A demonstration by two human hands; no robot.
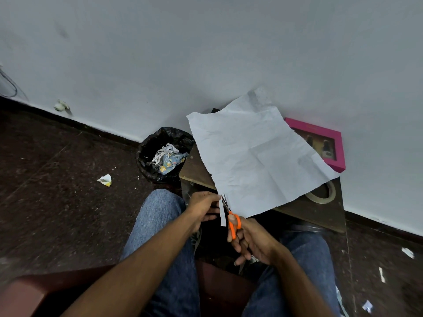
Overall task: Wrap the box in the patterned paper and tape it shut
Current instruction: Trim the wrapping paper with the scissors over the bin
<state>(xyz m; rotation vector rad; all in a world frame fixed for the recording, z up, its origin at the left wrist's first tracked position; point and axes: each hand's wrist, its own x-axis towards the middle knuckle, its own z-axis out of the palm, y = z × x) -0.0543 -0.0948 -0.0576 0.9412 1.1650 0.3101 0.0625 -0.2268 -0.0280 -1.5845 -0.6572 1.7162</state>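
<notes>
- Scissors (233, 223), orange-handled and hard plastic, sat in your right hand (251, 242), fingers curled through the loops, blades pointing away up the sheet's left edge.
- Your left hand (202, 205), just left of the blades, pinched a narrow cut strip (222, 213) hanging limp.
- Beyond both hands, the paper (256, 154) lay plain side up, creased and thin, its long axis running away from you over the small dark table (320, 213).
- A tape roll (329, 194) peeked out from under the sheet's right edge.
- Farthest right, the pink box (320, 143), rigid and flat, rested against the wall.
</notes>
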